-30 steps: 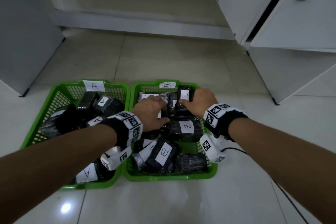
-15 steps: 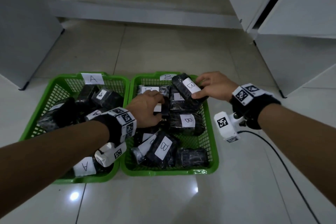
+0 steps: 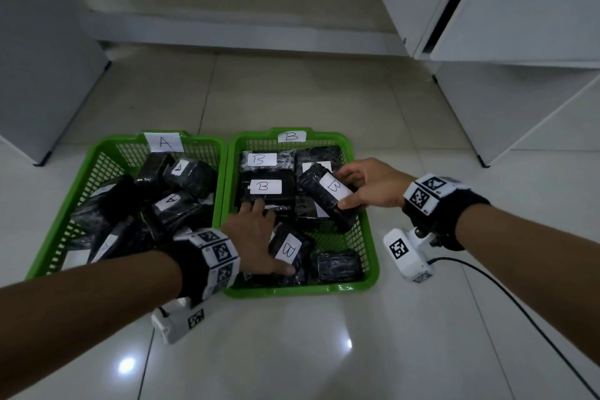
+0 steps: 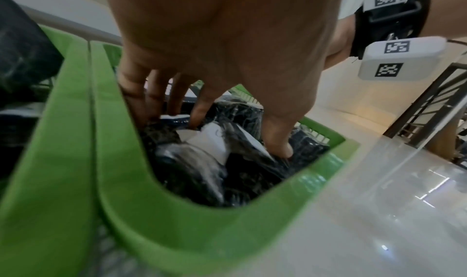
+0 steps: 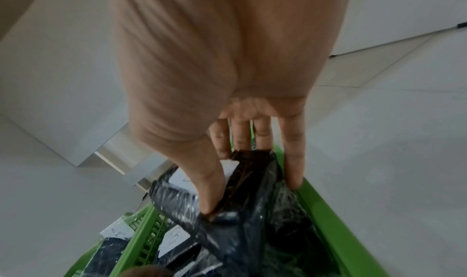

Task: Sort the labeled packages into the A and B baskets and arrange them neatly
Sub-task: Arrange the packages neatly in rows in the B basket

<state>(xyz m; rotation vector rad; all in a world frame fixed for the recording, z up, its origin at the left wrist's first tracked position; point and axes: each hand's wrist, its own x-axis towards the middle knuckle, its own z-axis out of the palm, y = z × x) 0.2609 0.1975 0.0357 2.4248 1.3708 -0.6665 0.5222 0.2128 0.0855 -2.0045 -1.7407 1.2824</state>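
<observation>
while the right hand (image 3: 373,185) grips a black b-labelled package (image 3: 328,196) at its right end, thumb on the near side and fingers (image 5: 293,161) curled over the far side, the package sits tilted above the right half of the b basket (image 3: 354,153), resting on the packages beneath it. its white label faces up. the left hand (image 3: 256,234) lies palm down over the near left part of the same basket, fingers (image 4: 156,101) spread wide and extended; the fingertips touch a wrapped package near the left wall, and the thumb presses the near package (image 3: 289,250) with the tilted b label. the left wrist view shows no package enclosed by this hand.

the b basket stands on the floor (image 3: 292,94) with its left rim touching the right rim of the a basket (image 3: 97,159). two b-labelled packages (image 3: 263,187) lie flat, one behind the other, along the far left of the b basket. one unlabelled-side package (image 3: 336,265) lies in the near right corner. the a basket holds a loose pile of black packages (image 3: 168,201), several showing a labels at mixed angles. paper tags marked a and b are fixed to the far rims. white cabinets (image 3: 519,26) stand beyond the baskets to the right.
</observation>
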